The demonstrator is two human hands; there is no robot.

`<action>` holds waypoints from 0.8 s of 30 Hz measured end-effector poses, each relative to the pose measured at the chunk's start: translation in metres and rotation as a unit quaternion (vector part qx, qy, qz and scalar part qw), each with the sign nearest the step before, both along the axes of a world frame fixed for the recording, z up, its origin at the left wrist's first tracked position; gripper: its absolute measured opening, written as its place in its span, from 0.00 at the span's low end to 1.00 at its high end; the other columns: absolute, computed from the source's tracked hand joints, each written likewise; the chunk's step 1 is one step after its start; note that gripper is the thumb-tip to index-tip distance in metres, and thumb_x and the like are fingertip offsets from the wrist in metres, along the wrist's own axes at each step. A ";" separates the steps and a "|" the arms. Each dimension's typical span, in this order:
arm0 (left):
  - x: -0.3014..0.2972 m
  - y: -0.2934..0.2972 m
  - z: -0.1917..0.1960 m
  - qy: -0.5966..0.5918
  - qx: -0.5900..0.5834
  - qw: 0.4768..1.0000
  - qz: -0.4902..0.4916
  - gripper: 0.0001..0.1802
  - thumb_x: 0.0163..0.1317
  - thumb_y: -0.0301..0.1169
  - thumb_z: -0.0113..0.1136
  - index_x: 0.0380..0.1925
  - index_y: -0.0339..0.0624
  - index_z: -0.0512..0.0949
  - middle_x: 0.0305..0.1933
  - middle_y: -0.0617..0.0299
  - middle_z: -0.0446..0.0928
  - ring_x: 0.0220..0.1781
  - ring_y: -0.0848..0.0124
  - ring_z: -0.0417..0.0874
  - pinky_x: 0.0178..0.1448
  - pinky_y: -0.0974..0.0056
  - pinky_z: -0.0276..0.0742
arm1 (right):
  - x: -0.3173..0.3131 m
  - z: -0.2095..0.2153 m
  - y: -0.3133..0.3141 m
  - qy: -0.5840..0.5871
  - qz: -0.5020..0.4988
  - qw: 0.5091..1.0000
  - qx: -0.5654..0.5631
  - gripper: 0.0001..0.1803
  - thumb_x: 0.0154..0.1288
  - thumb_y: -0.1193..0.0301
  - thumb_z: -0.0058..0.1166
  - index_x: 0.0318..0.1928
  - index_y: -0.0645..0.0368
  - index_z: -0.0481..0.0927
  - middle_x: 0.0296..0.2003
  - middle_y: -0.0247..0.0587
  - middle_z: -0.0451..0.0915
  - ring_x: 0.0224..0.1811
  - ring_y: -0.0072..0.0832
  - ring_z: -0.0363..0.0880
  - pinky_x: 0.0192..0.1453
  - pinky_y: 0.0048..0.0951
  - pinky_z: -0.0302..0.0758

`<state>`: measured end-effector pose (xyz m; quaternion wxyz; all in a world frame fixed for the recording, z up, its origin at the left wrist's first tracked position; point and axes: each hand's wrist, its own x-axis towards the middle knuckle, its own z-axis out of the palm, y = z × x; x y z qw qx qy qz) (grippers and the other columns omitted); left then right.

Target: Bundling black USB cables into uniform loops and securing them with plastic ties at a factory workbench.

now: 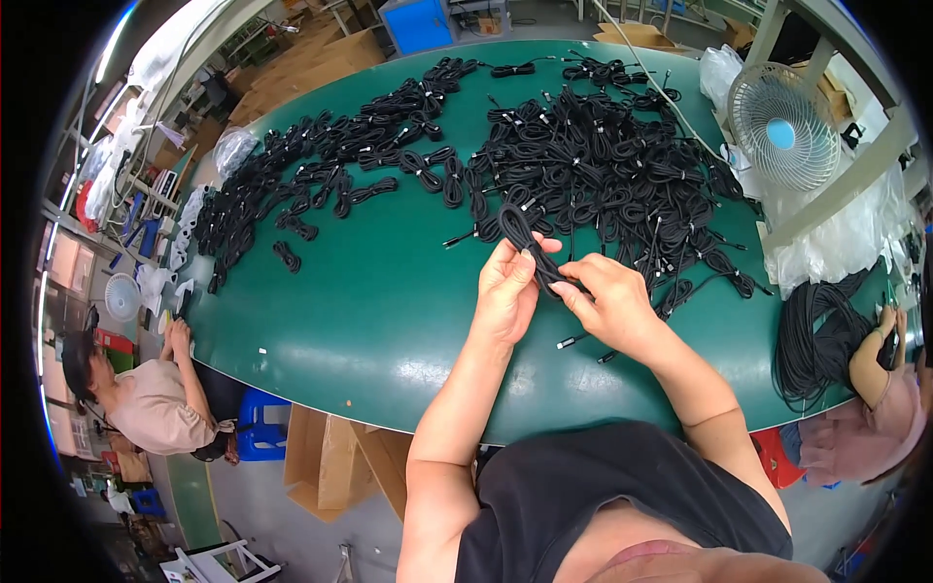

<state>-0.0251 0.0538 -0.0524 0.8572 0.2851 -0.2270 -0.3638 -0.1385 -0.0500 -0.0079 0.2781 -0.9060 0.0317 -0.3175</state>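
Observation:
Above the near middle of the green table, a black cable [516, 227] is folded into a long looped bundle. My left hand [507, 290] is closed round the middle of this bundle, thumb on top. My right hand [614, 303] pinches its lower end, and part of the cable there is hidden by the fingers. Below the right hand, metal connector tips [568, 343] stick out; whether they belong to the held cable I cannot tell. Just beyond my hands lies a large heap of black cables [593, 165], many with silver connectors.
Bundled black cables [330, 141] spread over the green table [389, 321] at the far left. A white fan [783, 126] and plastic bags [846, 233] are at the right, near a thick black coil [816, 340]. One person [155, 403] sits left, another [865, 418] right. Cardboard boxes [326, 457] stand below the edge.

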 end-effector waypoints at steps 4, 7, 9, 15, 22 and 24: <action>-0.002 0.000 -0.012 -0.004 0.017 0.999 0.037 0.15 0.60 0.31 0.56 0.45 0.41 0.69 0.43 0.57 0.75 0.42 0.72 0.75 0.50 0.64 0.70 | -0.002 -0.004 -0.004 -0.045 -0.009 0.995 -0.086 0.06 0.49 0.75 0.59 0.28 0.63 0.77 0.22 0.40 0.73 0.23 0.35 0.74 0.25 0.32 0.71; -0.005 -0.002 -0.017 0.007 0.014 0.999 0.040 0.14 0.60 0.29 0.56 0.45 0.42 0.69 0.43 0.58 0.75 0.45 0.72 0.75 0.52 0.64 0.69 | 0.000 -0.008 0.000 -0.021 -0.010 0.999 -0.049 0.04 0.48 0.77 0.58 0.25 0.62 0.76 0.21 0.40 0.72 0.23 0.35 0.73 0.25 0.33 0.71; -0.008 -0.001 -0.020 0.018 0.009 1.000 0.024 0.14 0.60 0.29 0.56 0.45 0.42 0.69 0.44 0.58 0.74 0.46 0.71 0.74 0.52 0.63 0.69 | 0.000 -0.010 0.005 -0.028 -0.023 0.998 -0.046 0.05 0.48 0.77 0.58 0.25 0.62 0.75 0.21 0.40 0.71 0.23 0.35 0.73 0.25 0.33 0.70; -0.012 -0.002 -0.027 0.049 0.007 0.999 0.010 0.14 0.59 0.27 0.57 0.44 0.42 0.69 0.42 0.57 0.75 0.44 0.70 0.75 0.53 0.63 0.70 | 0.001 -0.015 -0.003 -0.009 -0.010 0.997 -0.076 0.06 0.48 0.74 0.56 0.23 0.61 0.72 0.22 0.40 0.69 0.25 0.36 0.72 0.24 0.35 0.71; -0.017 -0.003 -0.024 0.067 0.015 0.997 -0.023 0.13 0.58 0.27 0.57 0.43 0.43 0.69 0.42 0.59 0.76 0.44 0.71 0.75 0.53 0.63 0.69 | 0.004 -0.020 -0.001 -0.029 0.013 0.997 -0.071 0.07 0.48 0.75 0.56 0.23 0.61 0.71 0.22 0.40 0.69 0.27 0.36 0.73 0.26 0.35 0.71; -0.021 -0.004 -0.027 0.086 0.022 0.996 -0.032 0.12 0.59 0.27 0.57 0.42 0.44 0.70 0.41 0.62 0.75 0.45 0.71 0.75 0.54 0.63 0.69 | 0.005 -0.022 -0.002 -0.031 -0.012 0.996 -0.084 0.07 0.48 0.74 0.56 0.23 0.61 0.71 0.22 0.40 0.70 0.27 0.35 0.73 0.26 0.35 0.71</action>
